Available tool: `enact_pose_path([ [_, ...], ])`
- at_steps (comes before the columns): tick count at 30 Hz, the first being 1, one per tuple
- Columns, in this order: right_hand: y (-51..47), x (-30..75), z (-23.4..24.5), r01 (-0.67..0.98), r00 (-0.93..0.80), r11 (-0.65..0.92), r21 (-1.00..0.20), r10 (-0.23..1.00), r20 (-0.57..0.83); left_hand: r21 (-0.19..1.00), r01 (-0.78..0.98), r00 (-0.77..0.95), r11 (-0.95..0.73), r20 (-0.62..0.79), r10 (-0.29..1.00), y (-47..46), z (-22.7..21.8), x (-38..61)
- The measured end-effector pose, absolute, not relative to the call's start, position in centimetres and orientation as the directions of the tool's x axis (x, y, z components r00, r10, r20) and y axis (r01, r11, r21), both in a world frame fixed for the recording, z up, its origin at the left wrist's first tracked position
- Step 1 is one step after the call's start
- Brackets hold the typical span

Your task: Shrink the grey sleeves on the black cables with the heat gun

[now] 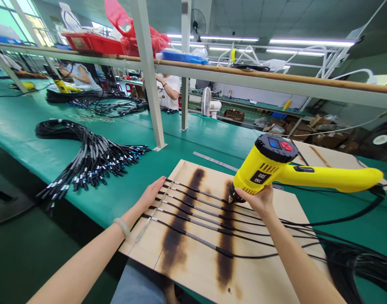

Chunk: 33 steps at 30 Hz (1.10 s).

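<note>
My right hand (pixel 259 198) is wrapped round the lower body of a yellow and black heat gun (pixel 253 171). The gun's nozzle points down, close above the upper black cables and a scorched strip of the wooden board (pixel 193 270). Several black cables (pixel 199 240) with grey sleeves and white bands lie side by side across the board. At the board's left edge, my left hand (pixel 152 193) rests over the cable ends, fingers stretched out and partly hidden underneath. A thin clear rod (pixel 145 230) crosses the cables near their ends.
A bundle of finished-looking cables (pixel 88 156) lies on the green table (pixel 114 211) at left. Behind the board is a metal ruler (pixel 215 161). A steel post (pixel 150 84) carries a shelf with red trays (pixel 92 43). Cable coils (pixel 345 261) lie at right. Other people sit further back.
</note>
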State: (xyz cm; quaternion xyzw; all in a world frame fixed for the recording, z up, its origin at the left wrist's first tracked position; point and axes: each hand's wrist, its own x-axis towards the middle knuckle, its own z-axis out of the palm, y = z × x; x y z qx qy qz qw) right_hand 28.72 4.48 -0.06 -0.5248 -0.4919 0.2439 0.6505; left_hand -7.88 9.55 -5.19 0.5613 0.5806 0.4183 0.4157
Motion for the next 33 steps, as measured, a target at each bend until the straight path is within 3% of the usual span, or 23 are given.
enact_pose_path([
  [7, 3.1, 28.6, 0.7, 0.140, 0.365, 0.329, -0.934, 0.860, 0.357, 0.944, 0.329, -0.013, 0.002, 0.003, 1.000, 9.5, -5.2, -7.9],
  [14, 1.3, 28.7, 0.8, 0.350, 0.291, 0.334, -0.875, 0.849, 0.440, 0.953, 0.301, -0.025, 0.020, -0.013, 1.000, 9.7, -5.4, -8.0],
  [25, -1.3, 26.3, 2.0, 0.230, 0.143, 0.394, -0.890, 0.891, 0.432, 0.959, 0.283, -0.021, 0.005, 0.001, 1.000, 10.2, -6.3, -8.3],
  [33, -2.0, 26.6, 2.4, 0.224, 0.181, 0.373, -0.900, 0.892, 0.415, 0.963, 0.269, -0.012, 0.006, -0.003, 1.000, 10.2, -6.3, -8.3],
])
